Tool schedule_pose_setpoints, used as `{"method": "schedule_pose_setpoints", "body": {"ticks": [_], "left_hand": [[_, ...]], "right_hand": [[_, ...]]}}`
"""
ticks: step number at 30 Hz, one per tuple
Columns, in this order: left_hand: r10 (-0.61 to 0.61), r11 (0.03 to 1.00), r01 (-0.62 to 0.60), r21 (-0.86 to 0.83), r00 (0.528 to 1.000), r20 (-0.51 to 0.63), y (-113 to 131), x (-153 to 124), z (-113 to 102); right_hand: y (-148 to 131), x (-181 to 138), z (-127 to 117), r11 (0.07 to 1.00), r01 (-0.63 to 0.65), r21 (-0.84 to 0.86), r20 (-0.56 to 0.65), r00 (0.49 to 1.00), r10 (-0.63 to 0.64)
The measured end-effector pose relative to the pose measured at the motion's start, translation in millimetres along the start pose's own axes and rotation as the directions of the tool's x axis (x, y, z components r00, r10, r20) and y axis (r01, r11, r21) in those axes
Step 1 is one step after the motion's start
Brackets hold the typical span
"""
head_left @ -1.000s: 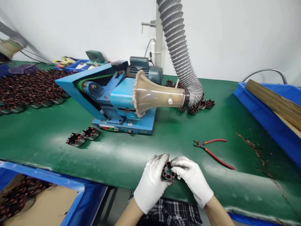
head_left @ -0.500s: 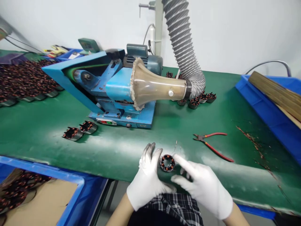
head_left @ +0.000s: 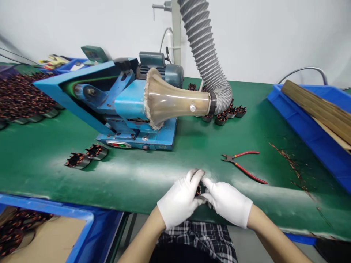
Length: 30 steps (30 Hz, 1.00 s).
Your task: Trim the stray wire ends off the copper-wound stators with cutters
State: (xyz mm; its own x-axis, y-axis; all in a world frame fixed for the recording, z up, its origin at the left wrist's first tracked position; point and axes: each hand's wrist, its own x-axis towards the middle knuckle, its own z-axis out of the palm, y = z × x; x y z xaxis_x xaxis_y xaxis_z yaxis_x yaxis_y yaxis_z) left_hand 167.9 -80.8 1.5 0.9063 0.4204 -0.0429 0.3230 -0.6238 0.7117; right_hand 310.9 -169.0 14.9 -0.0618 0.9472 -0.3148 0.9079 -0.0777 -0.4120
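Both my hands wear white gloves and meet near the front edge of the green table (head_left: 49,160). My left hand (head_left: 181,199) and my right hand (head_left: 229,202) close together around a small wound stator (head_left: 199,190), a dark ring with copper coils. Only a sliver of it shows between the fingers. Red-handled cutting pliers (head_left: 242,167) lie on the mat just right of my hands.
A blue belt grinder (head_left: 120,106) with a funnel hood (head_left: 170,100) and a grey ribbed hose (head_left: 204,54) stands mid-table. Two stators (head_left: 85,156) lie left of it, several more sit behind the hood and heaped at far left. Blue bins (head_left: 307,120) flank the table.
Half a second ago my hands were apart with the stator visible between them on the table. Now both hands have closed around it, hiding most of it.
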Motion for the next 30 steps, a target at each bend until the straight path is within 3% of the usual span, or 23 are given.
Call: {"method": "schedule_pose_setpoints", "body": {"ticks": [3,6,8,11,13,17,19,21,23,25,28,30], "left_hand": [[0.011,0.998,-0.010,0.062,1.000,-0.015,1,-1,1],[0.009,0.990,-0.010,0.142,1.000,0.005,4,-1,0],[0.016,0.983,-0.021,0.183,0.999,0.029,5,-1,-1],[0.037,0.975,-0.045,0.217,0.998,0.042,6,0,0],[0.047,0.971,-0.054,0.231,0.998,0.033,6,1,4],[0.047,0.960,-0.045,0.276,0.999,0.000,7,2,11],[0.034,0.953,-0.029,0.303,0.999,-0.011,8,1,13],[0.020,0.947,-0.013,0.321,1.000,-0.019,9,1,14],[0.015,0.945,-0.006,0.328,1.000,-0.026,10,0,14],[0.018,0.947,-0.007,0.322,0.999,-0.030,10,0,14],[0.027,0.953,-0.013,0.301,0.999,-0.044,9,1,16],[0.032,0.957,-0.014,0.289,0.998,-0.058,9,1,17]], "right_hand": [[0,-2,14,0.998,-0.059,-0.039,-0.122,0.991,0.054],[3,-4,28,0.937,-0.041,0.346,-0.195,0.974,0.115],[7,-4,33,0.747,-0.071,0.661,-0.158,0.960,0.231],[10,-5,35,0.434,-0.120,0.893,-0.021,0.952,0.305],[9,-6,34,0.324,-0.140,0.935,0.043,0.956,0.290],[11,-10,28,0.272,-0.142,0.952,0.036,0.932,0.362],[18,-14,24,0.227,-0.069,0.971,-0.042,0.891,0.453],[28,-21,22,0.197,0.059,0.979,-0.163,0.806,0.569],[34,-28,21,0.278,0.144,0.950,-0.296,0.704,0.646],[34,-34,22,0.490,0.126,0.862,-0.442,0.661,0.606],[23,-34,25,0.833,0.108,0.542,-0.614,0.729,0.305],[17,-29,27,0.926,0.153,0.346,-0.624,0.775,0.105]]}}
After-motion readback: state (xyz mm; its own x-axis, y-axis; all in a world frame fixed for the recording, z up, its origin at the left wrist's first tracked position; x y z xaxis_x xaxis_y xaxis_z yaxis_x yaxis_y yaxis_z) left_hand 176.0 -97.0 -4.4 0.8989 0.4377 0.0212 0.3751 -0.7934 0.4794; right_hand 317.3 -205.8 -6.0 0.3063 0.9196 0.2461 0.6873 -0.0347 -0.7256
